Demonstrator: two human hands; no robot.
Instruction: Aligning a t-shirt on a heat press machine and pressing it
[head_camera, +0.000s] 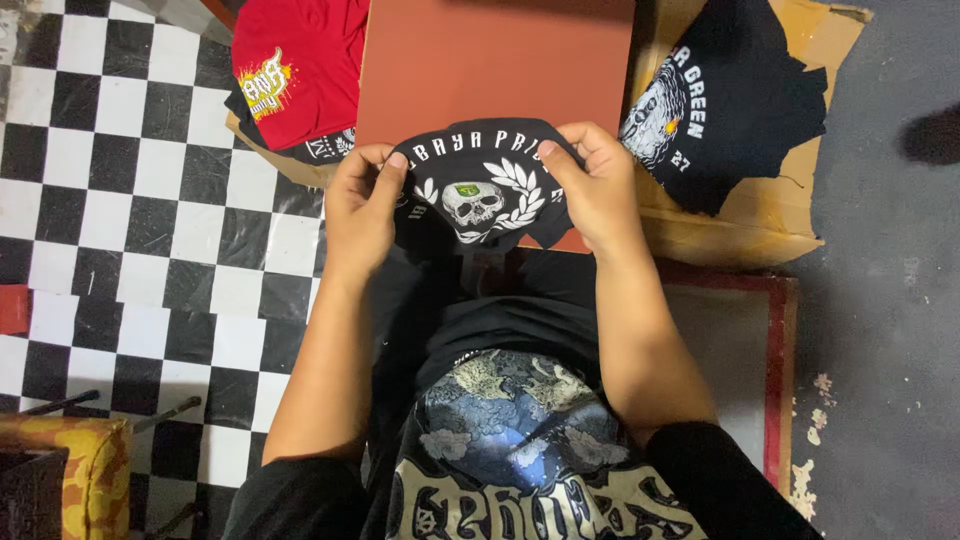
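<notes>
At the upper left of the frame, I am seeing a red printed shirt (300, 65) lying folded. In the centre, my left hand (360, 212) is gripping, fingers clenched, the left edge of a black cloth piece with a white skull print (478, 195) over a flat reddish-brown board surface (495, 55). My right hand (597, 190) is pinching its right edge. A black printed shirt (725, 95) is lying on cardboard (790, 225) at the upper right.

hands (480, 200) gripping black skull-print shirt (478, 195), red board (495, 60)

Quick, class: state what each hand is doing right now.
Left hand: closed, gripping the black printed cloth at its left edge.
Right hand: closed, gripping the same cloth's right edge.
</notes>
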